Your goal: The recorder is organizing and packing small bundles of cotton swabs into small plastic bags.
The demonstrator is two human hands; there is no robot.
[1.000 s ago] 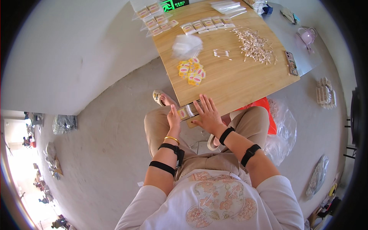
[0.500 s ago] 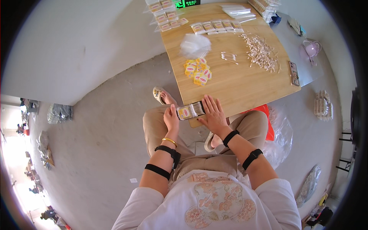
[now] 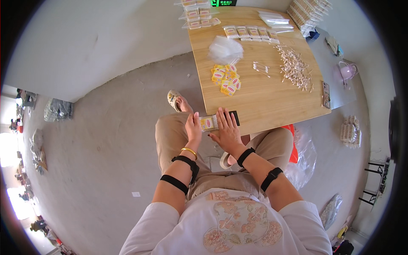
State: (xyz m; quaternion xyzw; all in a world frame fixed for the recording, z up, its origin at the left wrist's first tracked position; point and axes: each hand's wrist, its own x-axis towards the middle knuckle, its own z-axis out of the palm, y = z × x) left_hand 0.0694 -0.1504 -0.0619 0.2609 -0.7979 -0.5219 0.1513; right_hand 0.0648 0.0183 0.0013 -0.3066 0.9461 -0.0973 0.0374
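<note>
In my left hand, closed at its left end, is a clear pack of cotton swabs with a yellow and white label card. My right hand lies flat across the pack's right part, fingers stretched out and together. Past its fingers shows the end of a flat black piece, at the near edge of the wooden table; how it joins the pack is hidden. Beyond my hands lie a heap of yellow label cards, clear plastic bags and a short row of swabs.
A large heap of loose swabs is on the table's right, with a phone near the right edge. Filled packs line the far side. More packs are stacked far left. A red bag hangs below the near edge.
My right hand has slid leftwards over the pack, covering swabs that showed before and uncovering the black piece's right end. The view has shifted slightly. My left hand keeps its hold.
</note>
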